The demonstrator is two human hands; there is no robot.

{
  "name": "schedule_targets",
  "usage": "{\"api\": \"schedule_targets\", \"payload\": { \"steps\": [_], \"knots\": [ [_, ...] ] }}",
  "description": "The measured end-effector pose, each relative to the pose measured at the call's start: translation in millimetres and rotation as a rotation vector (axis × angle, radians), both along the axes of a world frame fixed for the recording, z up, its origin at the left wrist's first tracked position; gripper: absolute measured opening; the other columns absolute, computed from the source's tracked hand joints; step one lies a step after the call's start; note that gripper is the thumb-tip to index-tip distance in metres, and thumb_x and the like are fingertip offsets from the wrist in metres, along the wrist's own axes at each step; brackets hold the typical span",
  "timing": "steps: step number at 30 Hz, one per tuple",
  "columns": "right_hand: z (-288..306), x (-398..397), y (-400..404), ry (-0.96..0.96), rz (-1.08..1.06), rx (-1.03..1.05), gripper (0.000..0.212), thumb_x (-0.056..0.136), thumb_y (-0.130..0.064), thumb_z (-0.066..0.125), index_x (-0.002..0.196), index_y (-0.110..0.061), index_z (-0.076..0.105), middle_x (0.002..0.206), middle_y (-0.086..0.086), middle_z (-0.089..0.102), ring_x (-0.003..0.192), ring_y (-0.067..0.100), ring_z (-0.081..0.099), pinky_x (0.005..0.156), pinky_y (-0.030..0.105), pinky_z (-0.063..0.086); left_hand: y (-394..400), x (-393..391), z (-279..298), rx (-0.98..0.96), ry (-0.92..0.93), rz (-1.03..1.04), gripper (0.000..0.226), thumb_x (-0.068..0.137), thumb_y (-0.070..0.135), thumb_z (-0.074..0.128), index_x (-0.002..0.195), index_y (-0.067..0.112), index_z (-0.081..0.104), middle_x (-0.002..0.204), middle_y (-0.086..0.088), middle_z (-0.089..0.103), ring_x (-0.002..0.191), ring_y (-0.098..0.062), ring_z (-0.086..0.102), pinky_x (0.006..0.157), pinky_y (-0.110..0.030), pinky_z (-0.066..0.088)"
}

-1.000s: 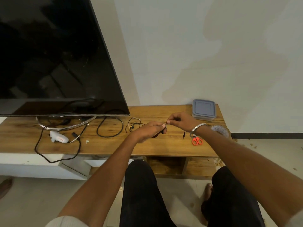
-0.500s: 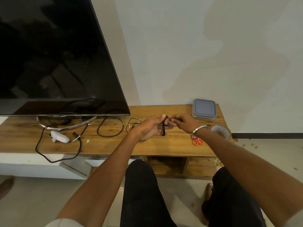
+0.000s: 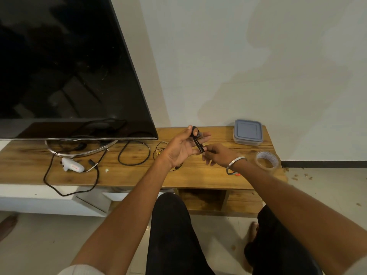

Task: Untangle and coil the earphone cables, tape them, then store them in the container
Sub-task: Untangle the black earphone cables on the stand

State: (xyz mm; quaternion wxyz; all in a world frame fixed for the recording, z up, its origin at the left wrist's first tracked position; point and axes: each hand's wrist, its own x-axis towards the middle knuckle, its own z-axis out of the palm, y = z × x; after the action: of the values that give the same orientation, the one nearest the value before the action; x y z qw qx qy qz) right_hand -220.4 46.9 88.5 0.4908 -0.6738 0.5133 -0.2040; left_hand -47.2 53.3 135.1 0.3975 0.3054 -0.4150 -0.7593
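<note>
I am winding the black earphone cable into loops, and I want them small and tidy. My left hand is up with the palm open and the fingers mostly straight. The loops lie across those fingers, and the thumb seems to press on the top of them. My right hand sits just at 4 o'clock from the loops. Its fingers are curled and pinch the low end of the cable.

To do this well, I should keep the left fingers still and close together, so the loops stay one size. The right hand should feed the cable slowly and keep it a little tight. I must not let the thumb lift, or the loops may spring apart.

Farther out, on the tabletop, another thin cable waits at 9 o'clock from my left hand. The tape roll sits at 3 o'clock from my right hand. The container, with its lid on, is at 1 o'clock, near the wall.
</note>
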Motion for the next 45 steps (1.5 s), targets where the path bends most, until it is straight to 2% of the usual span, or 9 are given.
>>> {"api": "schedule_targets", "payload": {
  "steps": [3,6,11,16,20,24,30,37,45],
  "knots": [
    [1,3,1,-0.068,-0.026,0.039,0.021,0.098,-0.014,0.046,0.083,-0.016,0.06,0.076,0.0,0.064,0.066,0.013,0.06,0.067,0.03,0.053,1,-1,-1,-0.018,-0.01,0.048,0.029,0.101,0.036,0.039,0.084,0.017,0.051,0.136,-0.027,0.052,0.133,-0.03,0.049,0.108,-0.058,0.036],
    [2,5,2,-0.181,-0.035,0.075,0.01,0.097,-0.012,0.048,0.104,-0.011,0.055,0.079,0.004,0.067,0.065,0.016,0.062,0.065,0.029,0.053,1,-2,-4,-0.02,-0.01,0.104,0.027,0.1,0.036,0.041,0.084,0.017,0.052,0.135,-0.025,0.053,0.133,-0.027,0.049,0.107,-0.053,0.04],
    [8,12,7,-0.291,-0.095,0.087,0.041,0.094,-0.004,0.052,0.128,-0.012,0.031,0.086,0.013,0.068,0.061,0.019,0.066,0.058,0.024,0.054,1,-7,-8,-0.007,-0.04,0.203,0.029,0.103,0.032,0.037,0.085,0.016,0.053,0.128,-0.018,0.061,0.13,-0.023,0.052,0.103,-0.042,0.044],
    [5,20,7,-0.348,-0.088,0.085,0.052,0.093,0.004,0.047,0.136,-0.016,0.026,0.092,0.017,0.068,0.072,0.025,0.07,0.067,0.031,0.058,0,-7,-8,-0.017,-0.084,0.277,0.029,0.104,0.033,0.038,0.091,0.016,0.058,0.135,-0.017,0.057,0.128,-0.02,0.053,0.098,-0.038,0.047],
    [10,24,7,-0.351,-0.084,0.097,0.051,0.089,0.011,0.044,0.133,-0.012,0.032,0.104,0.02,0.065,0.082,0.025,0.07,0.075,0.033,0.057,-2,-6,-10,-0.017,-0.1,0.31,0.027,0.103,0.035,0.04,0.09,0.018,0.058,0.135,-0.013,0.058,0.132,-0.02,0.047,0.101,-0.04,0.045],
    [8,25,9,-0.312,-0.072,0.047,0.046,0.089,0.008,0.048,0.129,-0.01,0.037,0.094,0.007,0.067,0.09,0.019,0.069,0.08,0.035,0.055,-1,-7,-9,-0.022,-0.106,0.321,0.027,0.102,0.035,0.04,0.091,0.018,0.058,0.134,-0.012,0.059,0.128,-0.017,0.051,0.091,-0.035,0.05],
    [4,25,10,-0.339,-0.121,-0.036,0.028,0.093,-0.002,0.052,0.119,-0.008,0.044,0.099,0.019,0.07,0.081,0.016,0.071,0.073,0.03,0.056,1,-6,-8,-0.021,-0.097,0.313,0.03,0.103,0.034,0.04,0.089,0.018,0.062,0.133,-0.015,0.059,0.125,-0.019,0.054,0.1,-0.045,0.047],
    [7,21,8,-0.291,-0.124,-0.068,0.015,0.091,-0.007,0.058,0.103,-0.008,0.048,0.082,0.006,0.073,0.07,0.016,0.072,0.062,0.025,0.056,0,-4,-7,0.001,-0.138,0.271,0.03,0.101,0.033,0.044,0.088,0.016,0.064,0.131,-0.018,0.06,0.124,-0.026,0.056,0.104,-0.049,0.045],
    [5,24,8,-0.176,-0.133,-0.1,0.017,0.091,-0.015,0.06,0.102,-0.006,0.05,0.08,0.005,0.073,0.068,0.016,0.071,0.058,0.026,0.051,1,-6,-3,-0.066,-0.27,0.197,0.03,0.102,0.034,0.042,0.084,0.018,0.06,0.128,-0.015,0.062,0.12,-0.026,0.057,0.09,-0.038,0.049]
  ]
}}
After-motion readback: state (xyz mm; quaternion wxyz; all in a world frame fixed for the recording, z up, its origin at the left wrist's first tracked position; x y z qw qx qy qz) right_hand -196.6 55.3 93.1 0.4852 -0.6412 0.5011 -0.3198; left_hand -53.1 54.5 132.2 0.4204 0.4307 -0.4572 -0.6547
